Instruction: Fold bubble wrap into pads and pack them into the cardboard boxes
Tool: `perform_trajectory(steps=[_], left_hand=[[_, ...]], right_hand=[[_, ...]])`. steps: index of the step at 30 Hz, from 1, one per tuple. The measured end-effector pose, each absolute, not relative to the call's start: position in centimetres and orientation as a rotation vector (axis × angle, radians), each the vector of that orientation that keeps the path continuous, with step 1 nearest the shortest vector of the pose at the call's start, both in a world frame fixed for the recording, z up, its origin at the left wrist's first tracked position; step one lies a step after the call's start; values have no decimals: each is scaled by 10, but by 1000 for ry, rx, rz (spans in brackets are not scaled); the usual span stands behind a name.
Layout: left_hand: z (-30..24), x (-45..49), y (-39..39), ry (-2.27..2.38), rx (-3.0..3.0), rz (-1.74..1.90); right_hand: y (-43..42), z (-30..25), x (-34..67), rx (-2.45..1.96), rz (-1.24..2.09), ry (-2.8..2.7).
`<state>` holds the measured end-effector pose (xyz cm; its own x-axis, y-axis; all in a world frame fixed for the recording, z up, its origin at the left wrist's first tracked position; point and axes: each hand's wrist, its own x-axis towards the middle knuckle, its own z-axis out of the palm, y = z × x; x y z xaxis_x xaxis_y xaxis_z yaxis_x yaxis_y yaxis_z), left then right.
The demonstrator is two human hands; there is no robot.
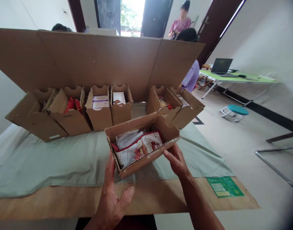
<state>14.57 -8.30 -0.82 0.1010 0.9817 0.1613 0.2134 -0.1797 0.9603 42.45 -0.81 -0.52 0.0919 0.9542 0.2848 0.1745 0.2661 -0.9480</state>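
Note:
A long open cardboard box (139, 166) sits at an angle in front of me, between my two hands. Inside it lie a printed fabric item with red edging (139, 148) and a clear bubble-wrap packet (129, 138). My left hand (114, 195) holds the near left end, fingers along the side and thumb spread away from the cardboard. At the right end, my right hand (176, 159) grips the lower edge, its thumb on the near wall and its other fingers partly hidden beneath. Whether the box touches the cloth underneath cannot be made out.
Behind stand several cardboard bins, including one with red packets (73, 105) and one with white-and-purple boxes (99, 102). A tall cardboard panel (98, 60) rises behind them. Green cloth (72, 163) covers the wooden table (160, 199). A laptop (221, 67) and stool (237, 109) are right; people are beyond.

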Motion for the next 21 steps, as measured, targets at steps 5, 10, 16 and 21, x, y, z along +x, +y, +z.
perform_trajectory(steps=[5, 10, 16, 21], left_hand=[[-21, 175, -92, 1093, 1671, 1194], [-22, 187, -88, 1088, 1682, 1196], [-20, 198, -80, 1145, 1722, 1226], [-21, 207, -81, 1136, 1832, 1166]], right_hand=[[31, 11, 441, -1143, 860, -1435], [43, 6, 444, -1127, 824, -1434], [80, 8, 429, -1041, 728, -1458], [91, 1, 423, -1123, 616, -1426]])
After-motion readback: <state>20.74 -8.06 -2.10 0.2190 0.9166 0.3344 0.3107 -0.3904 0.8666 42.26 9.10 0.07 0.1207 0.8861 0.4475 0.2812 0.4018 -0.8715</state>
